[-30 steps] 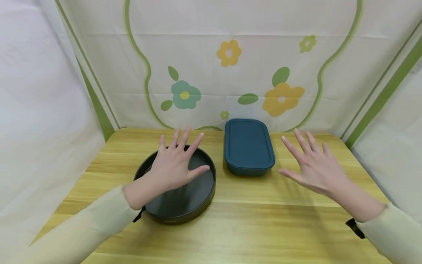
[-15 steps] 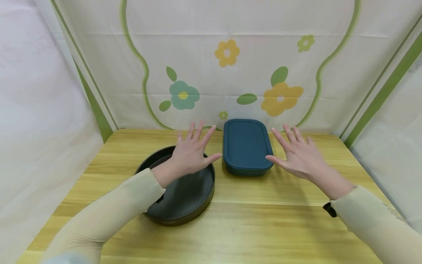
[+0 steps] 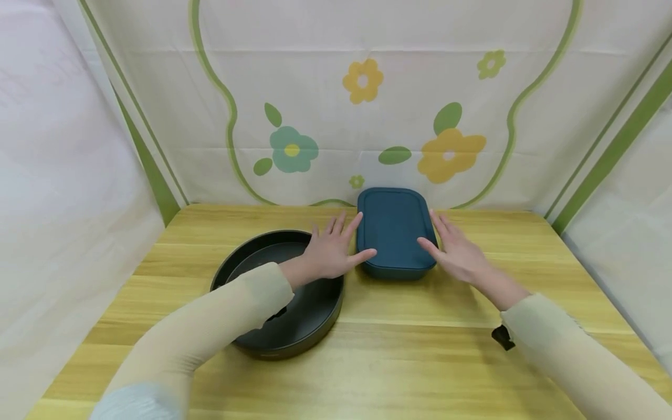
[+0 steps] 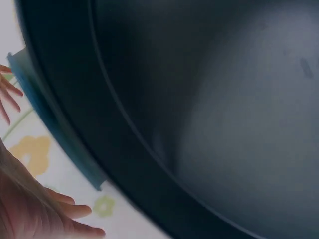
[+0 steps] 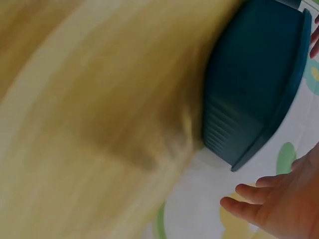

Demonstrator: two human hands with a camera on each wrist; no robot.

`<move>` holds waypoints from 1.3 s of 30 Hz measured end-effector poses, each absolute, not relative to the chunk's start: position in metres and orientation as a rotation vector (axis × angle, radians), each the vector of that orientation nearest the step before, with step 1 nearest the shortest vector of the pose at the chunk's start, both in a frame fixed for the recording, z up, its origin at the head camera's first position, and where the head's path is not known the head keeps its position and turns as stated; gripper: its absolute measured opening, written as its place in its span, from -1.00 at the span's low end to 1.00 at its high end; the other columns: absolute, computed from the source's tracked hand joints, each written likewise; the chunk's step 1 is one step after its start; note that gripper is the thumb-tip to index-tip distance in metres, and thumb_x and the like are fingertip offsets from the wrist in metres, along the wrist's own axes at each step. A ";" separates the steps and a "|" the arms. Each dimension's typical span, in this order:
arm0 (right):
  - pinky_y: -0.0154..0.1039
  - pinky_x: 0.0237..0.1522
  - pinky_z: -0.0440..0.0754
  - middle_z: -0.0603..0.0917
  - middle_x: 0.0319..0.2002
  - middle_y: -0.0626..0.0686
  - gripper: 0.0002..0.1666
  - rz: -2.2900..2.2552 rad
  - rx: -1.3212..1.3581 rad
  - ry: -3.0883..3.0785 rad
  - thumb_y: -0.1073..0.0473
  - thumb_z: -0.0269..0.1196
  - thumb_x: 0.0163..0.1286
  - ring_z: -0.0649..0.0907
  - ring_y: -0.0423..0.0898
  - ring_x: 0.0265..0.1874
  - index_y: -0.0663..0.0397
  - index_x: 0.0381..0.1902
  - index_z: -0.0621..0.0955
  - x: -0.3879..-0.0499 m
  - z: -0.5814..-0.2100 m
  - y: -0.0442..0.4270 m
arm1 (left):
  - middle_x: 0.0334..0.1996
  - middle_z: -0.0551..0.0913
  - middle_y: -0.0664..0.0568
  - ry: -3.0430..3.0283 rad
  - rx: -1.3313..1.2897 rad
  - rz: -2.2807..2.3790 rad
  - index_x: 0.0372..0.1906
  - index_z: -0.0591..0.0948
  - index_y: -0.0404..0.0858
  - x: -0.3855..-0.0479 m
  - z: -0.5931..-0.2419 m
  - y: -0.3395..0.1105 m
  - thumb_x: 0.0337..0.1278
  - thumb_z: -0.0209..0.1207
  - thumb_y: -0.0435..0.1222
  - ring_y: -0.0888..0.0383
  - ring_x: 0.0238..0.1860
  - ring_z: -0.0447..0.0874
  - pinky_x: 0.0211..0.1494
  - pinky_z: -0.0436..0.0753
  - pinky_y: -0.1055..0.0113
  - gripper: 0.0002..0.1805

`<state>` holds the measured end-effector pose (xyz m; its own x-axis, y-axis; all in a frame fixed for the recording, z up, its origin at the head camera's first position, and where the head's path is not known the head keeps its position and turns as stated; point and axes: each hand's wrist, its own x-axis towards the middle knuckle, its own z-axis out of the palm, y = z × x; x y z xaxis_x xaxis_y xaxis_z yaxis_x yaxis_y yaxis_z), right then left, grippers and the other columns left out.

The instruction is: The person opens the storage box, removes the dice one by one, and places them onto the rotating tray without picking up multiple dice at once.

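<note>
A dark blue lidded food container (image 3: 396, 230) stands at the back of the wooden table, its lid on. Just left of it, above the far right part of a round black pan (image 3: 299, 315), is my left hand (image 3: 332, 252), fingers spread and holding nothing. On the container's other side, my right hand (image 3: 458, 252) is spread too, thumb near the lid's right edge; whether it touches cannot be told. In the right wrist view the container (image 5: 254, 79) is apart from the fingers. The left wrist view is mostly filled by the pan (image 4: 239, 124).
The wooden table (image 3: 399, 373) reaches back to a white cloth (image 3: 315, 70) printed with flowers. White cloth also hangs at the left and right. The pan stands front-left of the container, a small gap between them.
Both hands have moved inward toward the container, the left one rightward from over the pan, the right one leftward. Pan and container have stayed in place.
</note>
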<state>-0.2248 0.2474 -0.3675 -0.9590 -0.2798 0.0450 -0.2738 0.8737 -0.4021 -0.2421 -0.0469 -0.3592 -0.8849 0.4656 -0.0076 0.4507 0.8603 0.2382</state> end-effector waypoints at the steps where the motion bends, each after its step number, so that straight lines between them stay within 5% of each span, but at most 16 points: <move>1: 0.34 0.28 0.03 -0.15 0.50 0.33 -0.04 -0.697 -0.448 3.008 -0.36 -0.19 0.51 -0.03 0.35 0.42 0.00 0.55 -0.28 -0.226 -0.371 0.248 | 0.52 -0.11 -0.18 2.956 0.729 0.383 0.56 -0.24 0.07 -0.242 -0.361 -0.046 0.20 -0.23 0.43 -0.21 0.47 -0.07 0.35 -0.11 -0.32 -0.01; 7: 0.23 0.35 -0.10 -0.21 0.51 0.28 -0.06 -0.936 -0.489 2.890 -0.25 -0.15 0.55 -0.11 0.28 0.45 0.14 0.54 -0.27 -0.230 -0.387 0.251 | 0.47 0.12 -0.19 2.876 0.727 0.570 0.57 -0.18 -0.05 -0.243 -0.372 -0.042 0.27 -0.18 0.36 -0.12 0.43 0.12 0.41 -0.07 -0.17 -0.03; 20: 0.29 0.32 -0.05 -0.18 0.49 0.38 -0.10 -1.048 -0.448 2.794 -0.18 -0.10 0.57 -0.06 0.36 0.43 0.18 0.54 -0.20 -0.223 -0.399 0.254 | 0.44 0.22 -0.06 2.730 0.712 0.775 0.56 -0.18 -0.14 -0.242 -0.383 -0.034 0.36 -0.11 0.24 0.02 0.34 0.33 0.47 -0.14 0.06 -0.07; 25: 0.28 0.32 -0.02 -0.15 0.49 0.39 -0.11 -1.058 -0.444 2.791 -0.18 -0.08 0.56 -0.02 0.37 0.41 0.16 0.55 -0.17 -0.225 -0.400 0.253 | -0.11 0.69 0.00 2.736 0.689 0.744 0.56 -0.15 -0.15 -0.243 -0.384 -0.034 0.39 -0.10 0.20 0.01 0.26 0.44 0.46 -0.09 0.06 -0.11; 28: 0.28 0.30 0.05 -0.12 0.48 0.41 -0.11 -1.057 -0.435 2.789 -0.18 -0.08 0.56 0.06 0.40 0.39 0.16 0.55 -0.16 -0.225 -0.399 0.254 | -0.52 0.63 0.10 2.743 0.689 0.715 0.55 -0.13 -0.19 -0.243 -0.383 -0.035 0.41 -0.09 0.17 0.08 -0.04 0.64 0.46 -0.09 0.08 -0.13; 32: 0.28 0.26 0.16 -0.07 0.46 0.45 -0.12 -1.058 -0.435 2.788 -0.16 -0.07 0.56 0.20 0.43 0.32 0.17 0.54 -0.14 -0.223 -0.398 0.255 | -0.66 0.56 0.08 2.735 0.683 0.722 0.55 -0.11 -0.21 -0.239 -0.381 -0.034 0.40 -0.06 0.15 0.19 -0.45 0.62 0.46 -0.06 0.08 -0.12; 39: 0.29 0.23 0.22 -0.08 0.45 0.46 -0.10 -1.108 -0.436 2.738 -0.13 -0.01 0.55 0.12 0.41 0.36 0.18 0.54 -0.14 -0.214 -0.396 0.259 | -0.71 0.54 0.03 2.694 0.663 0.773 0.55 -0.11 -0.20 -0.229 -0.376 -0.034 0.35 0.02 0.15 0.13 -0.60 0.56 0.43 0.08 0.03 -0.07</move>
<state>-0.2138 0.2591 -0.3956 -0.9455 -0.3239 -0.0342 -0.2089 0.6837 -0.6992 -0.2286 -0.0335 -0.3757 -0.8619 0.4926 -0.1206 0.3537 0.7543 0.5531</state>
